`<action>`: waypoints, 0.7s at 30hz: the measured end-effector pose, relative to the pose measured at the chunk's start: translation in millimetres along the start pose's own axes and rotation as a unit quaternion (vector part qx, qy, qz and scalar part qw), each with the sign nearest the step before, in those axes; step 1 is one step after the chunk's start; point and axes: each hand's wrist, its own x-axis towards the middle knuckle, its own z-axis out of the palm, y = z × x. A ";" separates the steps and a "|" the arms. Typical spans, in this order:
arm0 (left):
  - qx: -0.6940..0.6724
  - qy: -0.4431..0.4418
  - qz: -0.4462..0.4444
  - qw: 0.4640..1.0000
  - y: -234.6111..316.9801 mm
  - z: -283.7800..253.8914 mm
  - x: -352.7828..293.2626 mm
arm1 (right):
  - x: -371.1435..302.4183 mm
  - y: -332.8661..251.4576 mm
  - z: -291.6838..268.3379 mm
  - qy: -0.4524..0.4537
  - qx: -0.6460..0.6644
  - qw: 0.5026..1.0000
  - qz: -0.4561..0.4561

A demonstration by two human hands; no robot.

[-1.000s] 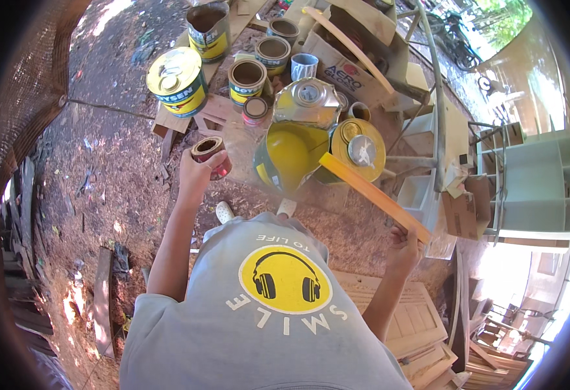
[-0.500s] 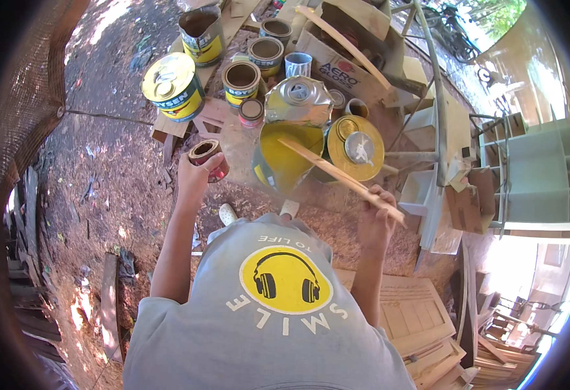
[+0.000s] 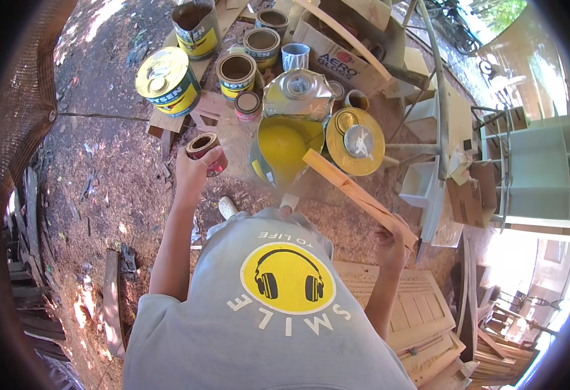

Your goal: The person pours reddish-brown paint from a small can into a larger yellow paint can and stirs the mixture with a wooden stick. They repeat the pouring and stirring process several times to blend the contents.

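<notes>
Right hand (image 3: pixel 391 244), gold-lidded can (image 3: pixel 338 144) beyond

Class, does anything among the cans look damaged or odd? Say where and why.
Yes: the middle can, yellow inside, has a crumpled silver top that looks bent back, unlike the neat round rim of the small pink can left of it.

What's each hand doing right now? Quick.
Left hand: closed around the small red can.
Right hand: closed, fingers gripping the wooden stick near its lower end.
</notes>
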 end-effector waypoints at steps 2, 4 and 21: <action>0.000 -0.005 -0.002 1.000 -1.1 -2.5 2.7 | -1.7 -8.5 -3.2 0.009 -0.003 1.000 -0.014; -0.006 -0.017 0.006 1.000 -0.3 -3.0 5.5 | -3.9 -20.1 -7.9 0.010 -0.026 0.999 -0.039; 0.083 0.005 0.147 0.986 22.1 -2.9 -11.3 | 18.7 -62.8 -10.6 -0.041 -0.069 0.990 -0.114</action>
